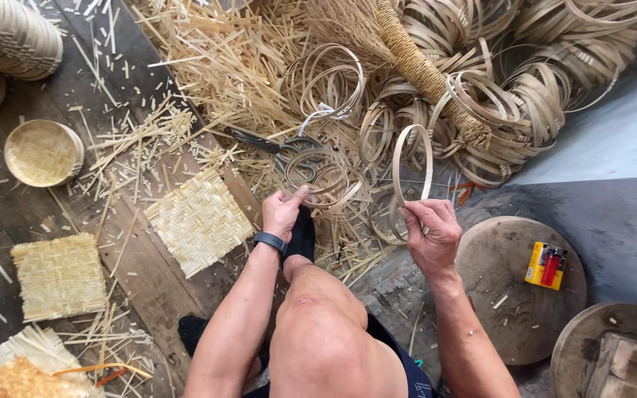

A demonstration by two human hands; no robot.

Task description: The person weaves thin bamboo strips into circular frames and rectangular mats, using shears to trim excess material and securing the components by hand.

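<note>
Nearest the camera, a bare knee [318,324] rose between both forearms.

Right hand [430,234]: fingers curled together, thumb and forefinger pinching the low edge of a single bamboo strip ring [412,163], held upright above the floor, just right of centre. Left hand [283,212], with a dark wristband [270,240], sat left of the ring; thumb raised, other fingers folded under, fingertips touching a loose bundle of thin bamboo hoops [326,180] on the ground. Whether it actually gripped a hoop could not be told.

Near right: a round wooden block [519,295], flat-topped, with a yellow packet and red lighter [545,265] lying on it. A second wooden stool [613,354] at the near right corner.

Near left: square woven mats, one [59,276] beside the plank floor's edge, another [199,220] just left of the left hand; a frayed woven piece [16,372] at the near left corner.

Mid distance: scissors [278,147] lying on the hoops, beyond the left hand. A shallow round woven basket [42,152] at left, open side up, nothing in it but its own weave.

Far: a heap of split bamboo slivers [223,66], a large pile of coiled strip rings [525,96] to the right, a broom [422,70] lying across them. Stacked woven baskets [9,33] at far left, nested, insides hidden.
</note>
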